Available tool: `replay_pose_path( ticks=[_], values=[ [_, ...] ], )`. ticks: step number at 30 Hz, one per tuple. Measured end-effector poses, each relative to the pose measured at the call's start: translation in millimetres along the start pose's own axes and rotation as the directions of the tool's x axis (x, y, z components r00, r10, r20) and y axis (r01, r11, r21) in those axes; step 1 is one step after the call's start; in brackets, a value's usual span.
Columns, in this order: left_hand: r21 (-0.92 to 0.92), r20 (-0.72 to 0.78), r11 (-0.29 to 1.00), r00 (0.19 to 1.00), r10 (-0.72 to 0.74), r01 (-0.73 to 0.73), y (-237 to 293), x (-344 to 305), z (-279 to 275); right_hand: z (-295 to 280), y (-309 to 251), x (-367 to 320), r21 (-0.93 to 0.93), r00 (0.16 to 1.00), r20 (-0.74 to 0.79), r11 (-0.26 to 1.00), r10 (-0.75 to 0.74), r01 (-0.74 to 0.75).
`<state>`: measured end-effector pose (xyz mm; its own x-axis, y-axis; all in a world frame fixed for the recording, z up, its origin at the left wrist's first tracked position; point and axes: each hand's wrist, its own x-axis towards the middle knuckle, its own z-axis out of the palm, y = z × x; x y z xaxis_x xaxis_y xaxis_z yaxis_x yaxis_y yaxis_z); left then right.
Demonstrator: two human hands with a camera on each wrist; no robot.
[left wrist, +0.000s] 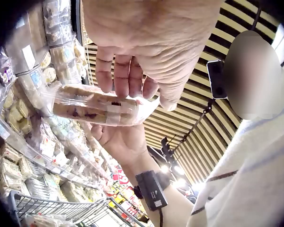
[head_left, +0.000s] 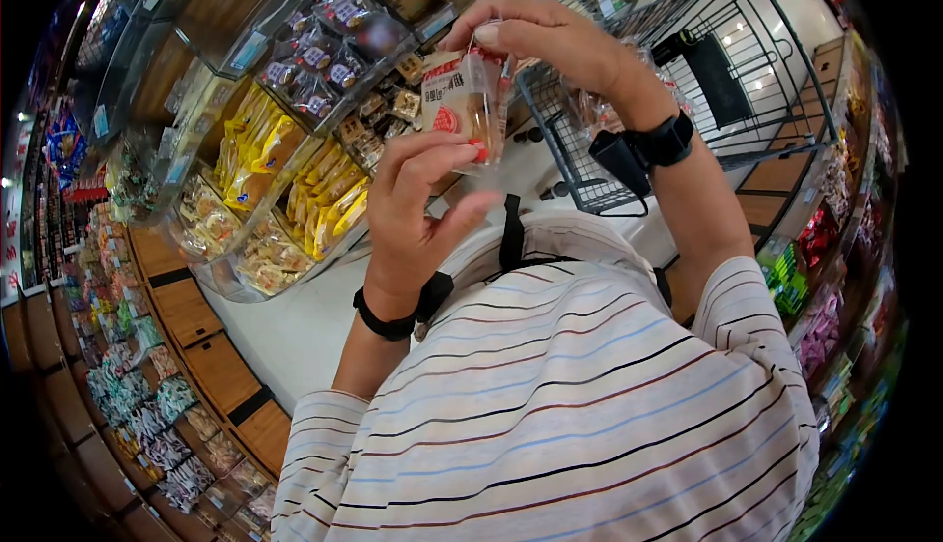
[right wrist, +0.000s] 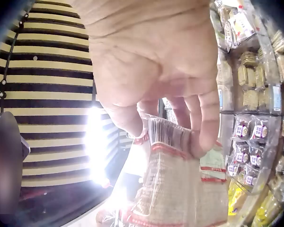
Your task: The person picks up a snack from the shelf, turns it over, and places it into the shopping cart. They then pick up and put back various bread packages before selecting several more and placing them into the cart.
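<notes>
A clear plastic bag of sliced bread [head_left: 462, 95], printed in red and black lettering, is held up in front of the striped shirt. My right hand [head_left: 540, 36] pinches its upper end between thumb and fingers; in the right wrist view the barcode [right wrist: 166, 133] shows just below that grip. Across the bag's lower part lie the fingertips of my left hand [head_left: 417, 183], its thumb spread away from the plastic. The left wrist view shows the bread bag [left wrist: 97, 106] side on, with slices visible through the wrap.
A wire shopping cart [head_left: 722, 90] with packaged goods stands at the right. Ahead on the left, clear shelf bins hold yellow-wrapped packs [head_left: 260, 149] and purple-labelled packs [head_left: 324, 51]. Low wooden shelving [head_left: 211, 365] with small wrapped items curves along the left; more sweets line the right.
</notes>
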<state>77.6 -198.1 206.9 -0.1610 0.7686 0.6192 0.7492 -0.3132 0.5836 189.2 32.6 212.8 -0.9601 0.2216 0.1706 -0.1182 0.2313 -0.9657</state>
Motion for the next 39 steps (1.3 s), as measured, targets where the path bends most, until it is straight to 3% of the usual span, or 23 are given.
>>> replay_pose_path(
  ticks=[2,4,7,10,13,14,16,17,20,23,26,29,30,33,36,39],
  values=[
    [-0.060,0.015,0.998,1.000,-0.012,0.013,0.5,-0.3,-0.9,-0.8,2.8,2.8,-0.062,0.999,0.018,0.997,-0.043,0.045],
    [-0.150,0.004,0.987,0.999,-0.054,0.054,-2.8,-3.9,-0.1,-0.3,-4.9,2.2,-0.022,0.998,0.057,1.000,0.018,-0.017],
    [-0.184,-0.050,0.966,0.980,-0.191,0.179,-8.2,-7.6,-1.0,1.2,-12.4,2.4,-0.031,0.996,0.089,0.999,0.017,-0.014],
    [-0.088,-0.117,0.941,0.934,-0.336,0.328,-17.7,-8.1,-2.7,2.5,-13.5,3.0,-0.054,0.995,0.103,0.999,0.000,0.005],
    [-0.346,-0.199,0.835,0.836,-0.511,0.428,-42.6,-4.2,5.9,4.4,-11.7,4.5,-0.028,0.993,0.121,1.000,0.006,-0.003],
    [-0.406,-0.110,0.775,0.816,-0.567,0.484,-50.5,-5.5,5.9,4.6,-11.5,4.7,-0.014,0.992,0.125,1.000,0.008,-0.006],
    [-0.709,0.183,0.389,0.686,-0.704,0.588,-71.9,-17.1,7.9,4.3,-11.3,5.9,-0.067,0.990,0.133,0.997,0.036,-0.028],
    [-0.783,0.344,0.148,0.619,-0.706,0.604,-79.3,-22.3,8.5,4.2,-11.1,7.6,-0.094,0.989,0.137,0.995,0.050,-0.037],
    [-0.799,0.518,-0.071,0.623,-0.586,0.598,-51.1,-8.3,18.8,8.6,-3.0,16.7,-0.073,0.987,0.162,0.997,-0.013,0.025],
    [-0.827,0.522,-0.160,0.630,-0.575,0.540,-58.3,-16.3,21.4,19.0,-10.4,19.4,0.005,0.988,0.150,0.999,0.037,-0.038],
    [-0.908,0.385,-0.150,0.640,-0.666,0.390,-62.0,-10.1,24.5,26.8,-14.9,23.9,0.025,0.997,0.035,0.997,0.065,-0.066],
    [-0.968,0.218,-0.066,0.679,-0.701,0.242,-65.6,-4.6,15.1,31.0,-9.9,25.4,0.093,0.987,-0.147,0.995,0.060,-0.046],
    [-0.978,0.137,0.014,0.688,-0.713,0.208,-67.3,-3.8,13.0,31.7,-8.3,25.7,0.146,0.983,-0.177,0.989,0.050,-0.024],
    [-0.975,-0.029,0.175,0.697,-0.716,0.140,-74.7,-3.7,2.3,36.4,-13.3,21.6,0.176,0.981,-0.180,0.983,0.077,-0.045],
    [-0.969,-0.159,0.242,0.646,-0.747,0.040,-73.2,-0.9,-2.8,49.2,-11.3,24.1,0.188,0.979,-0.191,0.981,0.077,-0.040],
    [-0.953,-0.204,0.300,0.663,-0.721,0.033,-67.4,3.3,-11.8,66.8,-12.4,31.1,0.248,0.962,-0.269,0.969,0.047,0.022]
  ],
)
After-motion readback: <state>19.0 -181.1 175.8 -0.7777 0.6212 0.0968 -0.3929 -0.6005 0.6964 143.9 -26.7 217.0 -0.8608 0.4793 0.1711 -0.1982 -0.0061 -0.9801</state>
